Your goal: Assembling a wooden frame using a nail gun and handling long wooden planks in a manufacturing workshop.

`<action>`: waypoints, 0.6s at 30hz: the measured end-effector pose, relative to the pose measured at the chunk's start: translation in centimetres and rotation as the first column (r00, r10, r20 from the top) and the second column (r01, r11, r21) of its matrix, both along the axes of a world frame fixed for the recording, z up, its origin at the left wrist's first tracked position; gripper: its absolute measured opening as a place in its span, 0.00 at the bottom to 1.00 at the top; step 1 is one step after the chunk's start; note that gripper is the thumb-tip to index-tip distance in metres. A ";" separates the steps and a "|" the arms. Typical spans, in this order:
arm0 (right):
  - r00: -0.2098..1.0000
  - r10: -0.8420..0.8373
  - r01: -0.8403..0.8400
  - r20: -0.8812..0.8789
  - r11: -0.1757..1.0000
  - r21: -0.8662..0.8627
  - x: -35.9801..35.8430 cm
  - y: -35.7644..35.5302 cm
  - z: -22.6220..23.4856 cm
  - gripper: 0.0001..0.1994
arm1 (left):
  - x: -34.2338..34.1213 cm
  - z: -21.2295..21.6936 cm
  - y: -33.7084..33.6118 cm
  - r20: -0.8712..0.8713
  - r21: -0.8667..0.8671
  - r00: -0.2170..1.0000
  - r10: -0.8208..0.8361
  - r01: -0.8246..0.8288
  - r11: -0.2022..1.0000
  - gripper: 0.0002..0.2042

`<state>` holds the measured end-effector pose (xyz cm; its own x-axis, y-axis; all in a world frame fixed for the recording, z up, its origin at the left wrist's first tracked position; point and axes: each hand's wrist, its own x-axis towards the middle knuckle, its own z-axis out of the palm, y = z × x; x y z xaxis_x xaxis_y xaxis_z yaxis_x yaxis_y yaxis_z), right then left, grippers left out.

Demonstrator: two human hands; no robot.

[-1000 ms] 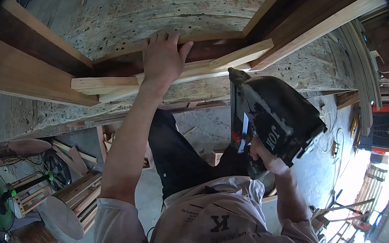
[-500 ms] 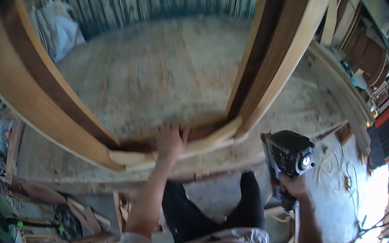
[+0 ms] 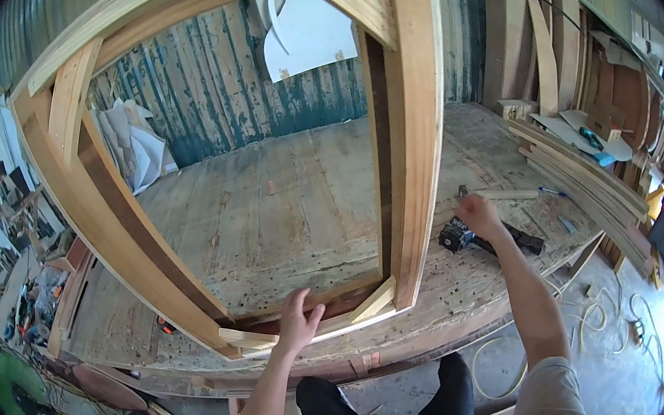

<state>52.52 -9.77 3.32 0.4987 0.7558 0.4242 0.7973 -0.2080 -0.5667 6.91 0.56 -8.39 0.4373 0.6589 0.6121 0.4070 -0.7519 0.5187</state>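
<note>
A large wooden frame (image 3: 419, 160) stands on the workbench, tilted in view, with corner braces and a curved upper edge. My left hand (image 3: 300, 325) grips its near bottom rail, fingers over the wood. To the right of the frame my right hand (image 3: 480, 216) is closed just above a black nail gun (image 3: 456, 234), which lies on the bench. A hammer with a pale wooden handle (image 3: 512, 194) lies right beside that hand, its head close to the knuckles. Whether anything is inside the curled fingers is hidden.
Long wooden strips (image 3: 584, 182) are stacked along the bench's right side, near a blue pen (image 3: 552, 191). A white cut-out sheet (image 3: 307, 38) hangs against the corrugated wall. A pale hose (image 3: 596, 315) coils on the floor at right. A green fan (image 3: 12, 380) stands at lower left.
The nail gun, held in my right hand before, now lies on the bench. My right hand has moved up and forward beside the hammer. The left hand stays on the frame's bottom rail.
</note>
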 end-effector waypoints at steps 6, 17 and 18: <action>0.931 0.315 -0.104 -0.184 0.712 0.695 -10.4 -4.7 15.0 0.15 | -9.0 11.4 -6.0 0.254 0.369 0.954 0.161 -0.249 0.896 0.15; 0.048 0.903 -0.482 -0.428 0.396 0.782 -34.0 2.5 32.9 0.38 | -21.9 16.7 7.1 0.806 -0.416 0.569 0.162 0.350 0.839 0.26; 0.035 0.896 -0.413 -0.443 0.417 0.810 -35.8 3.1 34.0 0.40 | -22.4 14.7 7.9 0.679 -0.379 0.721 0.137 0.185 0.907 0.25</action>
